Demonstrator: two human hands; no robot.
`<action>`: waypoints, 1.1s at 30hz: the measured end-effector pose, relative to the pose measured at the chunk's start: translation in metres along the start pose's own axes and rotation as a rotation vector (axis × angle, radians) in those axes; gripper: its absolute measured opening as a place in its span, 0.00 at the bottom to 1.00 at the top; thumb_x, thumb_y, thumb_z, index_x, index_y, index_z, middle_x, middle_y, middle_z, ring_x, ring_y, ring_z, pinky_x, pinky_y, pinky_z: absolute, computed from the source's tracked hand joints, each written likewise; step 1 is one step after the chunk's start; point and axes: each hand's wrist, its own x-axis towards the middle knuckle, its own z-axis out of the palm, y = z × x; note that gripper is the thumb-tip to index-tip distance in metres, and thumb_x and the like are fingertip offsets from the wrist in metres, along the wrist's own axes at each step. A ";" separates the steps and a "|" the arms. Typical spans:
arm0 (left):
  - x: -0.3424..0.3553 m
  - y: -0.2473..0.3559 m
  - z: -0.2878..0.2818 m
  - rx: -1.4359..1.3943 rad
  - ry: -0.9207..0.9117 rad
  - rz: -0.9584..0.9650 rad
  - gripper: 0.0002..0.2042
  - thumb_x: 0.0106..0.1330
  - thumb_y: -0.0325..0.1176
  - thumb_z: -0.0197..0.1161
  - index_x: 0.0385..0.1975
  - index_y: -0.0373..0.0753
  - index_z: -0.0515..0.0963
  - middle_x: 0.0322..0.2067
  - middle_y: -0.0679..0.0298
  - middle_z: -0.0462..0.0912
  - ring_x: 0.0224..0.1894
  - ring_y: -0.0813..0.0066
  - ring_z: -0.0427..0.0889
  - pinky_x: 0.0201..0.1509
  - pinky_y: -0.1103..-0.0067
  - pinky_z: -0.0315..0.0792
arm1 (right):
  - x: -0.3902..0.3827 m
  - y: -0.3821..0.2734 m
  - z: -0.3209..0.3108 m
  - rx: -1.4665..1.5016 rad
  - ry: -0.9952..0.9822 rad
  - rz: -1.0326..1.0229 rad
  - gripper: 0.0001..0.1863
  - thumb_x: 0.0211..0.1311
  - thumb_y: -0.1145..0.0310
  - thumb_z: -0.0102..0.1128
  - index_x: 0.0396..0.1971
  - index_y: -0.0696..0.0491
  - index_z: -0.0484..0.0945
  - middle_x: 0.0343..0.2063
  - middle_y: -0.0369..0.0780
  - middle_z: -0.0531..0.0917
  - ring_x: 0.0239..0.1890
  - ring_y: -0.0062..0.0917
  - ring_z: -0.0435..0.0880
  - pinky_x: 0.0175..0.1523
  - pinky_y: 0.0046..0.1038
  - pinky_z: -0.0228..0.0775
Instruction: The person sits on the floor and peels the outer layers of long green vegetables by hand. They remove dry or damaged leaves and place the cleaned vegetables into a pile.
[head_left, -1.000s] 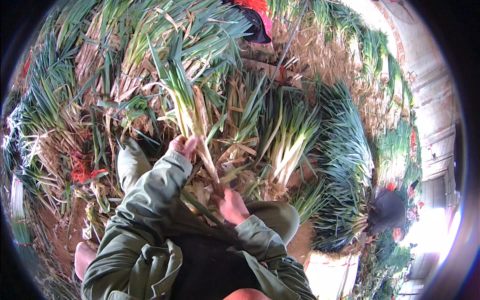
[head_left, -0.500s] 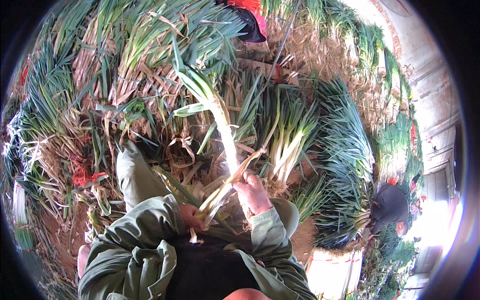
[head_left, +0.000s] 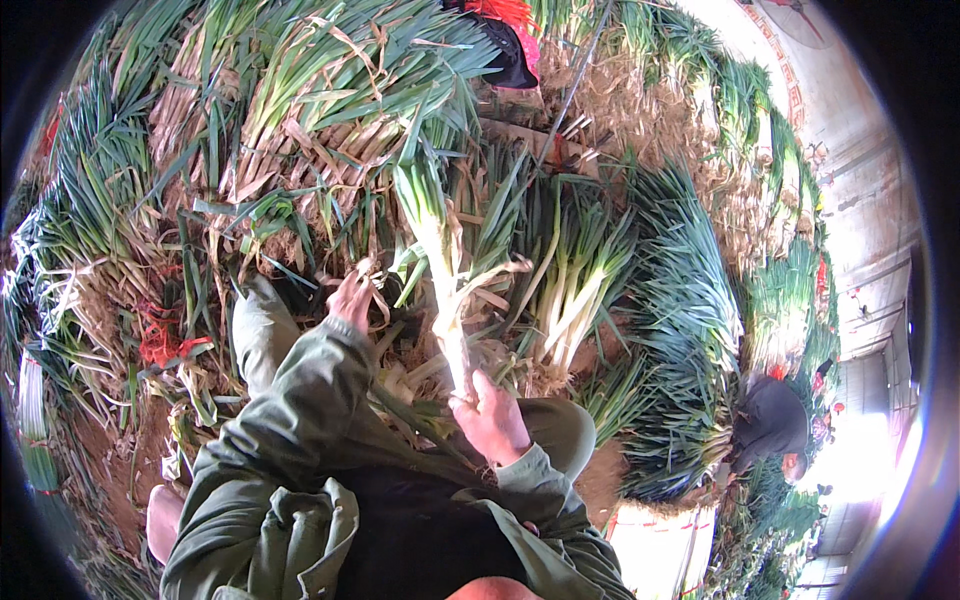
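Observation:
My right hand (head_left: 490, 417) is wrapped round the white root end of a long green onion (head_left: 443, 300). The stalk stands nearly upright in front of me, its green leaves pointing away. A loose dry outer leaf (head_left: 490, 277) sticks out from its side to the right. My left hand (head_left: 350, 297) is off the stalk, to its left, above the trimmings between my knees. Its fingers look pinched together; whether they hold a scrap of leaf I cannot make out. Peeled leaves (head_left: 420, 380) lie below the stalk.
A few green onions (head_left: 575, 290) lean just right of the stalk. A thick pile (head_left: 685, 310) lies farther right, and rooted bundles (head_left: 300, 110) fill the far left. Red netting (head_left: 165, 335) lies at left. A dark-clad person (head_left: 770, 420) is at the right. White stalks (head_left: 660, 545) lie lower right.
My left hand has let go near the stalk's lower end and moved forward and left. My right hand has lowered slightly, and the stalk now stands more upright.

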 end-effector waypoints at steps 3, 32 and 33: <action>0.063 0.026 0.017 -0.697 -0.055 -1.102 0.27 0.66 0.56 0.64 0.60 0.48 0.75 0.55 0.63 0.80 0.45 0.64 0.78 0.47 0.66 0.70 | -0.014 0.000 0.011 -0.122 -0.009 -0.089 0.19 0.61 0.65 0.61 0.48 0.58 0.72 0.35 0.53 0.82 0.37 0.51 0.83 0.41 0.46 0.76; 0.060 0.018 0.047 -1.305 -0.006 -1.013 0.14 0.64 0.35 0.70 0.45 0.34 0.81 0.38 0.56 0.87 0.40 0.61 0.87 0.51 0.66 0.79 | 0.190 0.002 0.074 1.384 -0.105 0.571 0.13 0.64 0.63 0.68 0.39 0.58 0.83 0.30 0.37 0.85 0.26 0.25 0.81 0.31 0.27 0.74; 0.059 0.019 0.046 -1.342 -0.025 -0.973 0.14 0.64 0.35 0.70 0.45 0.34 0.81 0.39 0.56 0.87 0.40 0.62 0.87 0.51 0.66 0.80 | 0.189 0.003 0.073 1.367 -0.108 0.541 0.13 0.64 0.63 0.69 0.40 0.58 0.83 0.30 0.38 0.85 0.27 0.25 0.82 0.31 0.28 0.75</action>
